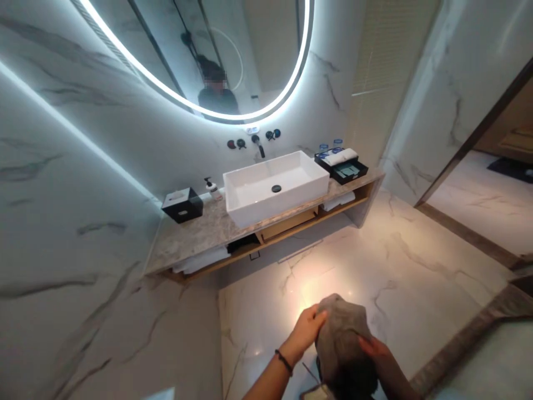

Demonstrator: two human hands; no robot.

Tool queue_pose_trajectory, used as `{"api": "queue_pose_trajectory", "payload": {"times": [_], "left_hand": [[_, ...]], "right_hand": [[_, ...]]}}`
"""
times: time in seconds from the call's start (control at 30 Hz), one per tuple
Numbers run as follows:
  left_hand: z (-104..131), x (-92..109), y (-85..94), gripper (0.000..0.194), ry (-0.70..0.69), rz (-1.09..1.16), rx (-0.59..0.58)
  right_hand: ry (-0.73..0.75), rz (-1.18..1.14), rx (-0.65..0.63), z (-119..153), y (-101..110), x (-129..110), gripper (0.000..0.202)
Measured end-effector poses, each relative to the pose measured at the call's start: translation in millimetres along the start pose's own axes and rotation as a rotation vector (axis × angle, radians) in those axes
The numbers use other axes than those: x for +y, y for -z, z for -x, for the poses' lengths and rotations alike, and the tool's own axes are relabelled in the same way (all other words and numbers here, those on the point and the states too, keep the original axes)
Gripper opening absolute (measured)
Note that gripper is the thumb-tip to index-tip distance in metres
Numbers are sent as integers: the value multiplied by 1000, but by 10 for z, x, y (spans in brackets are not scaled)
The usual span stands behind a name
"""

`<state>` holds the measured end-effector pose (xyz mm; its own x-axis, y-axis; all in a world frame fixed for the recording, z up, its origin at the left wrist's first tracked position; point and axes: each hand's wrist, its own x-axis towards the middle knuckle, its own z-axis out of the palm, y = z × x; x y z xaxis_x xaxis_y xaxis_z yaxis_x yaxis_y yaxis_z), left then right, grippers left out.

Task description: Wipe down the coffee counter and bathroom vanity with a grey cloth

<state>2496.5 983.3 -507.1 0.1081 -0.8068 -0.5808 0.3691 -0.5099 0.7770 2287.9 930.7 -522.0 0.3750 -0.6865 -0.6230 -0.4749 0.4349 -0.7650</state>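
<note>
Low in the view, my left hand [307, 331] grips the upper left edge of a grey-brown cloth [342, 330], its thumb lying on top. A dark band circles that wrist. On the opposite side, my right hand [375, 351] has its fingers closed on the cloth's right edge, partly in shadow. The fabric is creased and bunched, held above the floor, and its lower part falls into darkness. Whether it is a garment or a towel I cannot tell. Beneath it shows part of a brownish object [317, 392], mostly hidden.
Ahead stands a stone counter [183, 239] with a white basin [277, 203], black tissue box [182, 205], soap bottle [214, 190] and black tray [350, 171]. Folded white towels [204, 259] lie on its shelf. Above hangs a lit mirror [266, 66]. A doorway opens at right.
</note>
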Motion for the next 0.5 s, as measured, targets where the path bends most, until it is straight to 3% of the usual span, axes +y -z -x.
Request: {"api": "queue_pose_trajectory", "payload": {"times": [0.1,0.17,0.23,0.33,0.5], "left_hand": [[-570,285,225,67,-37,-94,246],[-830,471,259,74,-35,-56,262],[-1042,649,186,69,15,61,205],[-1441,924,-36,60,137,356,27],[-2552,1538,-358,46,183,614,-217]], "right_hand": [[21,-105,-19,-484,254,-642,49],[47,-155,-24,-777,461,-1026,47],[64,-194,2,-1056,622,-1367,44],[79,-238,24,-1459,701,-1801,46],[133,-277,-54,-2182,735,-2208,63]]}}
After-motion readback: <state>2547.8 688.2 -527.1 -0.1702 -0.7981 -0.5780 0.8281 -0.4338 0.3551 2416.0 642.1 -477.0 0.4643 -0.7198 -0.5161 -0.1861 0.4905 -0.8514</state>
